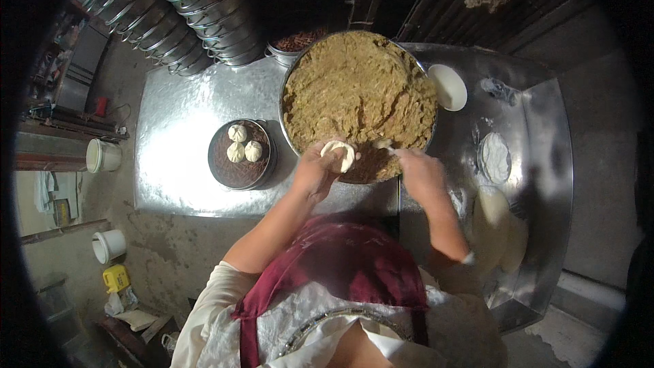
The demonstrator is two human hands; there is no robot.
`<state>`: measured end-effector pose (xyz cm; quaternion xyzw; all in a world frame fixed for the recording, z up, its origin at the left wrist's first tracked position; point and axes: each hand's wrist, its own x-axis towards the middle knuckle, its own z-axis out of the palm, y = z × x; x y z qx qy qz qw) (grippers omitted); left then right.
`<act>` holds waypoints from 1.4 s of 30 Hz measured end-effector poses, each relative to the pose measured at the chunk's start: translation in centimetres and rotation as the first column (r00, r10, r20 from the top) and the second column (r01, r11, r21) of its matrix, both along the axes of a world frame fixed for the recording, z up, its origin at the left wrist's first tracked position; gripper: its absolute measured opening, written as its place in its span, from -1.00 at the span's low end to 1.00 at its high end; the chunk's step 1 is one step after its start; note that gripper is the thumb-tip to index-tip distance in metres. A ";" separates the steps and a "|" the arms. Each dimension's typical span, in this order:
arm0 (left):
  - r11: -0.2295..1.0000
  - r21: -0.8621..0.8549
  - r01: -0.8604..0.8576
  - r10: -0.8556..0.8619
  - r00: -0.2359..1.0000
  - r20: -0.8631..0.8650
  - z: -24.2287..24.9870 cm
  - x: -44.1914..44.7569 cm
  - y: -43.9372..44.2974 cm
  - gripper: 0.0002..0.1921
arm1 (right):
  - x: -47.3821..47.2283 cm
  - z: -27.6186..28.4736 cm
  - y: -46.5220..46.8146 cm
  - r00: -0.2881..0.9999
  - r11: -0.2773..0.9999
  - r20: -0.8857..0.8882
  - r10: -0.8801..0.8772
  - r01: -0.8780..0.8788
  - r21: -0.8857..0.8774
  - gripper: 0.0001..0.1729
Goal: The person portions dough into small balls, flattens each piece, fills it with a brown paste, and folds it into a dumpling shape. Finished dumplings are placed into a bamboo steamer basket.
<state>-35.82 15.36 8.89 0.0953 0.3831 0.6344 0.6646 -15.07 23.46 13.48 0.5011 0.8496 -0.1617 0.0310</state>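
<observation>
My left hand [316, 171] cups a round dough wrapper [339, 156] over the near rim of a large metal basin. Minced filling [357, 87] heaps up in that basin, with a hollow at its near side. My right hand [420, 171] grips a small spoon or spatula [384, 144], whose tip is at the filling just right of the wrapper; the tool's exact shape is unclear. To the left, three pleated buns [236, 133] sit on the brown liner of a round metal steamer tray [226, 182].
Tall stacks of metal steamer trays [204, 10] stand at the back left. Right of the basin are a white bowl [448, 87], a dish of white flour [495, 158] and pale dough [493, 204]. White buckets [103, 156] stand beyond the table's left edge.
</observation>
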 end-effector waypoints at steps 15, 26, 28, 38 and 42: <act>0.992 -0.123 -0.029 0.028 1.000 -0.013 -3.2 0.4 -0.4 -0.72 | 0.0 -6.5 0.4 0.835 0.968 -0.521 -0.177 0.242 0.059 -0.64; 0.985 -0.175 0.000 0.036 0.979 0.203 -0.5 2.1 1.6 -0.58 | 0.0 -2.5 -5.5 0.482 0.942 -0.814 -0.325 0.085 -0.326 -0.65; 0.985 -0.170 0.014 0.037 0.955 0.293 0.4 2.7 2.0 -0.60 | -0.6 -3.2 -6.6 0.736 0.988 -0.676 0.036 0.074 0.133 -0.64; 0.997 0.027 -0.070 0.062 0.972 0.226 1.3 -0.9 1.7 -0.67 | 1.1 -3.4 -4.3 0.923 0.925 -0.385 -0.024 0.166 0.341 -0.77; 0.996 0.078 0.040 -0.065 0.932 0.357 2.2 -0.6 0.6 -0.64 | -1.8 -3.7 -1.6 0.989 0.908 -0.149 0.023 0.042 0.417 -0.76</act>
